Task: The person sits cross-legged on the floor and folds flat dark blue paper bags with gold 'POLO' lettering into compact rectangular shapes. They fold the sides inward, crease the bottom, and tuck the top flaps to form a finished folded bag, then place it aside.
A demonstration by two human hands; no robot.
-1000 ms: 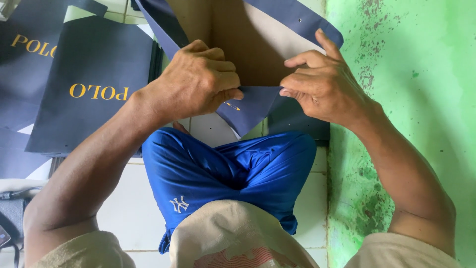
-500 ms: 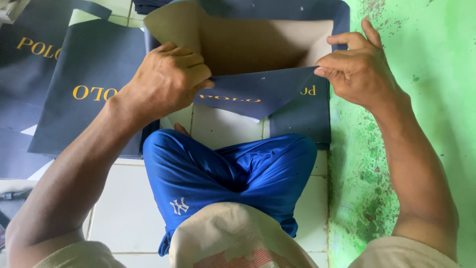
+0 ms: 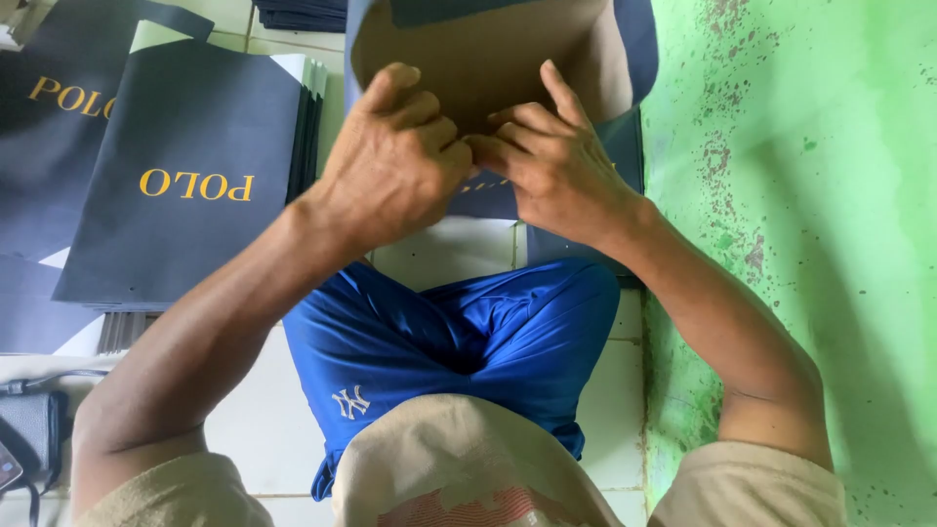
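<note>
A green painted wall (image 3: 830, 195), flecked with brown where the paint has worn, fills the right side of the head view from top to bottom. A white tiled floor (image 3: 264, 420) takes up the rest, and the person sits on it in blue shorts (image 3: 459, 332). To the left lies a stack of flat navy paper bags (image 3: 185, 166) with gold lettering, their white edges showing at the stack's right side; more navy sheets spread beyond it to the far left. Straight ahead, just above the knees, a navy bag with a brown inside (image 3: 508, 59) is held part-folded, its brown face turned towards the camera and its navy flap hanging below the hands, close against the wall. A black pouch (image 3: 29, 429) with a cable sits at the lower left edge.

The left hand (image 3: 395, 156) is curled, its fingers bent inward and pressed down on the lower fold of the brown-lined bag, thumb raised. The right hand (image 3: 551, 156) meets it knuckle to knuckle, its fingertips (image 3: 488, 146) pinching the same fold of paper, forefinger pointing up over the brown surface. The two hands touch at the middle of the bag
</note>
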